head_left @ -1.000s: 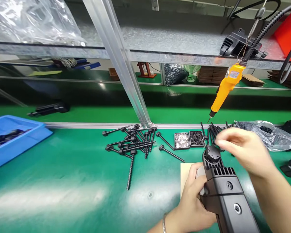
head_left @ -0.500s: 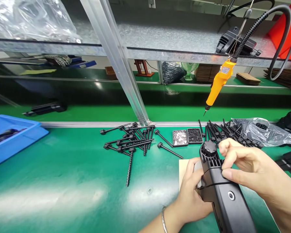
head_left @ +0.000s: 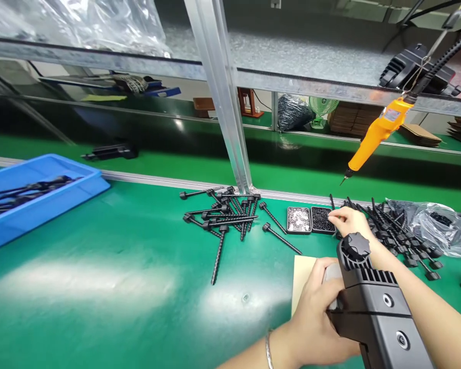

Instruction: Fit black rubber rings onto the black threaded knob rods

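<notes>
My left hand [head_left: 318, 307] grips the side of a black plastic housing [head_left: 380, 312] that lies on a tan card [head_left: 303, 279] at the near right. A black knob [head_left: 355, 245] sits at the housing's far end. My right hand [head_left: 348, 221] reaches past the knob to the small tray of black screws [head_left: 321, 219], its fingers pinched together at the tray's right edge. What they hold is too small to make out. Beside it stands a tray of silver washers [head_left: 298, 220].
Loose black threaded rods [head_left: 225, 220] lie mid-table, more rods [head_left: 395, 230] at the right beside a plastic bag [head_left: 440, 225]. A yellow electric screwdriver [head_left: 376, 133] hangs above. A blue bin [head_left: 30, 197] stands at the left. A slanted aluminium post [head_left: 225, 97] rises behind.
My right hand left the housing's top and moved forward to the black screw tray. The view shifted left. My left hand kept its grip.
</notes>
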`<state>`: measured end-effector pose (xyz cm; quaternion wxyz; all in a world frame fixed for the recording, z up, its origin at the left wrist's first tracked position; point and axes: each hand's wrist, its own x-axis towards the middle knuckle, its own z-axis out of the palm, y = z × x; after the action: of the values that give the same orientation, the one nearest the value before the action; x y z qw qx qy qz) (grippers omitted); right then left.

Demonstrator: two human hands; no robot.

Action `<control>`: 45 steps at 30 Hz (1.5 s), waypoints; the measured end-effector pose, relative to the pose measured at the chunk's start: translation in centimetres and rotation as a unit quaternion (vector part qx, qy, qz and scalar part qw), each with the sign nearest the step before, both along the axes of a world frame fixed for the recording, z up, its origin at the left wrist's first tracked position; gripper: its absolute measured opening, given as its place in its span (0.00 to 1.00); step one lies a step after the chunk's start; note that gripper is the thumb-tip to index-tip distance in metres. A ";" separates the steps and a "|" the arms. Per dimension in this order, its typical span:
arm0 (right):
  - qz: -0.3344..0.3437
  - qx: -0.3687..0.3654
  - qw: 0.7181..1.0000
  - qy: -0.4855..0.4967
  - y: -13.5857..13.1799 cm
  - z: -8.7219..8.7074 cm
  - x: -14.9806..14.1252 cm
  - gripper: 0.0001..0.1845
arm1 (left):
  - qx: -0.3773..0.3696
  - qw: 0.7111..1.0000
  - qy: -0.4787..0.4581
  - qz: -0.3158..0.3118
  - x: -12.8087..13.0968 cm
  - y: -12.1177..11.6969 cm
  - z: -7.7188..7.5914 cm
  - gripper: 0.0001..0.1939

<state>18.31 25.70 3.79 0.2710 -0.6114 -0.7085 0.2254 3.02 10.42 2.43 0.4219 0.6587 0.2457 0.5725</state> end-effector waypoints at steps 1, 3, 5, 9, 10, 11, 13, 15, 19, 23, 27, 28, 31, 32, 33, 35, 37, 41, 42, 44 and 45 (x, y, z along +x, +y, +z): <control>0.016 -0.009 0.999 -0.034 0.9 -1.1 -0.7 0.08 | 0.003 1.000 -0.007 0.000 0.0 0.0 -0.1 0.33; 0.037 -0.022 0.994 -0.096 1.9 -2.6 -1.9 0.07 | 0.016 1.000 -0.016 0.000 0.0 0.1 -0.2 0.32; 0.042 -0.036 0.988 -0.142 2.2 -3.1 -2.5 0.08 | 0.026 1.000 -0.017 0.005 0.1 0.1 -0.3 0.31; 0.034 -0.069 0.981 -0.178 2.4 -2.7 -2.6 0.10 | 0.020 0.999 -0.026 0.008 0.1 0.1 -0.4 0.36; 0.030 -0.075 0.981 -0.175 2.4 -2.5 -2.5 0.10 | 0.018 1.000 -0.024 0.007 0.0 0.1 -0.4 0.36; 0.027 -0.079 0.983 -0.167 2.5 -2.4 -2.5 0.10 | 0.017 1.000 -0.018 0.007 0.0 0.1 -0.3 0.36; 0.020 -0.079 0.988 -0.134 2.6 -2.3 -2.4 0.10 | 0.021 1.000 -0.002 0.009 -0.1 0.2 -0.1 0.33; 0.013 -0.069 0.994 -0.079 2.7 -2.2 -2.3 0.10 | 0.026 1.000 0.002 0.013 -0.1 0.3 0.0 0.31; 0.014 -0.046 0.995 0.092 1.8 -0.3 -1.5 0.14 | 0.007 1.000 -0.015 0.000 -0.1 0.2 0.0 0.33; 0.025 -0.005 0.972 0.234 -1.8 5.2 0.6 0.26 | -0.019 1.000 -0.005 -0.011 -0.1 0.0 0.0 0.31; 0.054 0.043 0.958 0.277 -7.7 11.5 2.2 0.15 | -0.010 1.000 0.016 0.011 0.0 -0.1 0.3 0.31; 0.070 0.052 0.960 0.265 -9.0 12.7 2.3 0.12 | -0.007 1.000 0.021 0.015 0.0 0.0 0.4 0.31; 0.142 0.068 0.972 0.173 -12.0 14.7 2.3 0.06 | 0.009 0.999 0.035 0.025 -0.1 0.0 0.7 0.28; 0.172 0.064 0.973 0.140 -12.6 14.9 2.3 0.04 | 0.012 0.999 0.042 0.029 -0.1 0.0 0.8 0.28; 0.200 0.058 0.971 0.113 -13.0 15.1 2.3 0.03 | 0.015 0.998 0.049 0.033 -0.2 0.0 0.9 0.27; 0.244 0.047 0.965 0.088 -13.5 15.2 2.3 0.07 | 0.017 0.997 0.059 0.038 -0.2 0.0 0.9 0.26; 0.265 0.045 0.959 0.084 -13.7 15.4 2.3 0.07 | 0.018 0.997 0.059 0.040 -0.2 0.0 0.8 0.25; 0.287 0.029 0.956 0.058 -13.6 16.3 1.9 0.05 | -0.003 0.997 0.062 0.035 -0.2 -0.1 0.6 0.25; 0.295 0.019 0.954 0.048 -13.6 16.4 1.8 0.06 | -0.011 0.997 0.062 0.034 -0.2 -0.1 0.6 0.24; 0.304 0.001 0.952 0.021 -13.5 16.5 1.8 0.09 | -0.023 0.998 0.055 0.028 -0.2 0.0 0.7 0.23; 0.304 -0.003 0.953 0.007 -13.5 16.4 1.8 0.10 | -0.024 0.998 0.048 0.023 -0.2 0.0 0.7 0.23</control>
<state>20.07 12.23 20.20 0.1929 -0.3659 -0.8583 0.3037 2.85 10.40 3.11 0.4118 0.6694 0.2948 0.5436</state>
